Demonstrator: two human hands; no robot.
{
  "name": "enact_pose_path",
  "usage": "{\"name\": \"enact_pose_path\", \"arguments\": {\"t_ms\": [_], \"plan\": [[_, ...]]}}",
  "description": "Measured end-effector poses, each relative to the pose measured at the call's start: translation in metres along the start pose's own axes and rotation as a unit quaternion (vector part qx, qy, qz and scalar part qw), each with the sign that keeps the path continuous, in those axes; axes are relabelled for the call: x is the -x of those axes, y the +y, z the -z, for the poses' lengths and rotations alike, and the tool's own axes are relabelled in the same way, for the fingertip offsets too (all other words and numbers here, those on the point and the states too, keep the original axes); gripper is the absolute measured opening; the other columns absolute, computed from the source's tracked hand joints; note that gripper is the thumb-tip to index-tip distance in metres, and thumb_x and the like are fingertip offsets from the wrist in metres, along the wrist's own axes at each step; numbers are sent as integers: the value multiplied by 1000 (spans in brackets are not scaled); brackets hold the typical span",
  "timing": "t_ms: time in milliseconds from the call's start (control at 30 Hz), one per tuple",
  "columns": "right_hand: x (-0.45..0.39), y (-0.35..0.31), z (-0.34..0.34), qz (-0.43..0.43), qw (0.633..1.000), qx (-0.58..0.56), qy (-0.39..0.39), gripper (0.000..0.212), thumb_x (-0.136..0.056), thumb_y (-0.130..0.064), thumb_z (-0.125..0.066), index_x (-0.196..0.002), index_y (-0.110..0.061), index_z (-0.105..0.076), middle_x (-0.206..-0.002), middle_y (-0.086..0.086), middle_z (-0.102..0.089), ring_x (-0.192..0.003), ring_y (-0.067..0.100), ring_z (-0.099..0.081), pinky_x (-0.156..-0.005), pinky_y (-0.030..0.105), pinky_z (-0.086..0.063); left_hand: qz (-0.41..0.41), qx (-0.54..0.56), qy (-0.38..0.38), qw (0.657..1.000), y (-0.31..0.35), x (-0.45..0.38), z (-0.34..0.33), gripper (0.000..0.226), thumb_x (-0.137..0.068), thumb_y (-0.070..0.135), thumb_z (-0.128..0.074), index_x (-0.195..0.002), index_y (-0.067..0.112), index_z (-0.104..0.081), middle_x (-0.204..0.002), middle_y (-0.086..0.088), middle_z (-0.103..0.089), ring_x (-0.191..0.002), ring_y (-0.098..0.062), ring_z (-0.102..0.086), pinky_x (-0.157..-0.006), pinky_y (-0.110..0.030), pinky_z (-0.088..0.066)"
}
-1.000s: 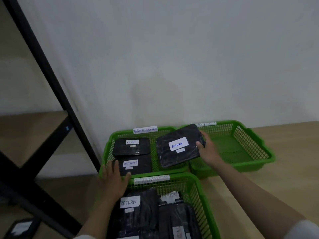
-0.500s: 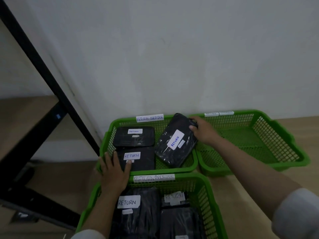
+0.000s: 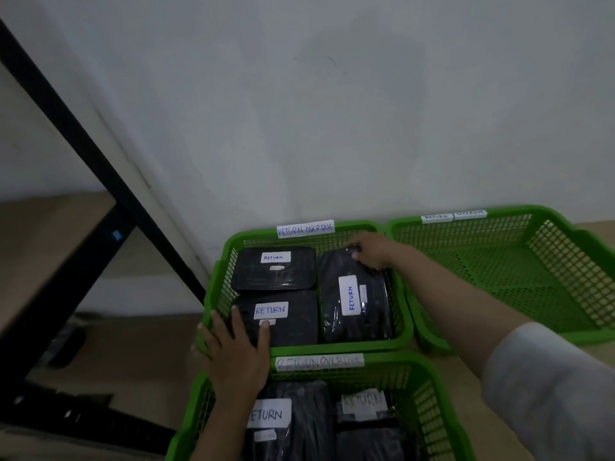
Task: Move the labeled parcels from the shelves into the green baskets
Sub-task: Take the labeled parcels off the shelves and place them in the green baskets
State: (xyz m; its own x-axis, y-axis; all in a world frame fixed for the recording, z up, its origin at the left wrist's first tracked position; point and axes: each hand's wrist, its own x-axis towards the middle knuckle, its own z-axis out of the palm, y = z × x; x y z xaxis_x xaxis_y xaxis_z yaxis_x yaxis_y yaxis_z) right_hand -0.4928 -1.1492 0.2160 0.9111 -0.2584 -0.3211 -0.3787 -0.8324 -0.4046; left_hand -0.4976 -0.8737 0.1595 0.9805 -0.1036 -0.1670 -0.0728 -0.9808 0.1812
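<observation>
Three green baskets stand on the floor by the wall. The middle basket [image 3: 404, 324], tagged "RETURN OVERDUE", holds three black parcels with white "RETURN" labels. My right hand [image 3: 369, 252] grips the far end of the right parcel [image 3: 357, 314], which lies flat inside the basket, label turned sideways. My left hand [image 3: 238, 352] rests flat with spread fingers on that basket's near left rim, fingertips touching the front left parcel [image 3: 293, 322]. Another parcel [image 3: 274, 272] lies behind it. The near basket [image 3: 429, 394] holds more black labeled parcels [image 3: 299, 424].
The right basket [image 3: 565, 247] holds nothing and stands against the middle one. A black metal shelf post [image 3: 100, 154] slants up at the left, with a wooden shelf board [image 3: 43, 247] beside it. A white wall rises behind the baskets.
My right hand has lowered the parcel from a tilt across the basket's rim to lying flat inside the middle basket. My left hand has stayed on the rim.
</observation>
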Motion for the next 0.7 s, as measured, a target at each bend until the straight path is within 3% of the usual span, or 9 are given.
{"name": "enact_pose_path", "arguments": {"t_ms": [267, 533, 700], "plan": [[-15, 3, -63, -60, 996, 71, 13, 53, -99, -28, -33, -148, -19, -13, -155, 14, -16, -139, 42, -14, -115, 46, -20, 13, -4, -18, 1000, 1, 0, 3, 70, -92, 59, -11, -148, 23, 9, -156, -12, 14, -143, -32, 14, -115, -51, 3], [-5, 0, -73, -36, 998, 51, -13, 61, -97, -35, -39, -148, -14, -14, -157, 12, -10, -143, 37, -4, -118, 42, -11, 7, 7, -14, 1000, -1, 1, 4, 69, -92, 58, -12, -148, 23, 6, -156, -13, 14, -143, -31, 14, -115, -51, 4], [1, -20, -79, -17, 998, 52, 20, 57, -97, -36, -37, -148, -18, -17, -158, 8, -8, -144, 35, -4, -118, 44, -11, 3, 10, -9, 1000, -1, 2, 3, 68, -92, 58, -12, -148, 24, 5, -156, -13, 12, -143, -32, 12, -115, -51, 3]]}}
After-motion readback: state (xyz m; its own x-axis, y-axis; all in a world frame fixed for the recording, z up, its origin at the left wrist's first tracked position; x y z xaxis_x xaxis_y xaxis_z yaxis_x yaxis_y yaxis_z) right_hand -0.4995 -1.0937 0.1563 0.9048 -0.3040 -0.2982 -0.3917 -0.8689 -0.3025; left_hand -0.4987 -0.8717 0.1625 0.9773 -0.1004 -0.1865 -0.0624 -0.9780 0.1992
